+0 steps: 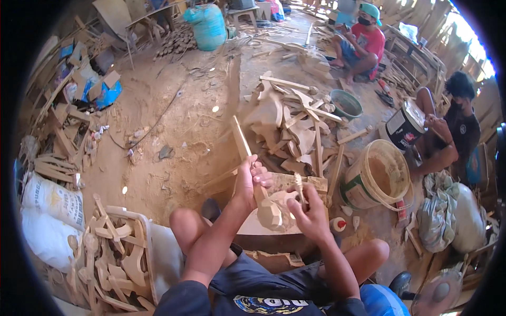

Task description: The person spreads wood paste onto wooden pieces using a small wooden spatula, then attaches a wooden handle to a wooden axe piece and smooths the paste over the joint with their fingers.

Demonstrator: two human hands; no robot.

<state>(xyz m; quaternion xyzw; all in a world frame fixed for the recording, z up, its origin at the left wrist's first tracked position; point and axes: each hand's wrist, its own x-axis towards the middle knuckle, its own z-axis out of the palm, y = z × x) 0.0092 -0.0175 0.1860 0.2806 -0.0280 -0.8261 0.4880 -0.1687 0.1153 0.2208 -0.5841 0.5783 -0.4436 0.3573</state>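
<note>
My left hand (pixel 252 181) is closed around a long, pale wooden piece (pixel 241 136). Its thin shaft slants up and away past my fist, and a thick faceted block forms its near end. In my right hand (pixel 312 211), fingers bent together, a short, ridged, light-coloured stick (pixel 299 183) stands up between thumb and fingers. That hand is just right of the block; whether the stick touches the wood I cannot tell. Beneath both hands lies a low work surface (pixel 250 225) with pale wood on it, partly hidden by my hands.
Carved wooden parts (pixel 274 113) are heaped ahead, and more fill a container (pixel 158 247) at my left. A dusty bucket (pixel 345 184) and a small glue-like bottle (pixel 338 225) stand right. Two people sit there, one by a black bucket (pixel 403 126). A fan (pixel 443 289) is lower right.
</note>
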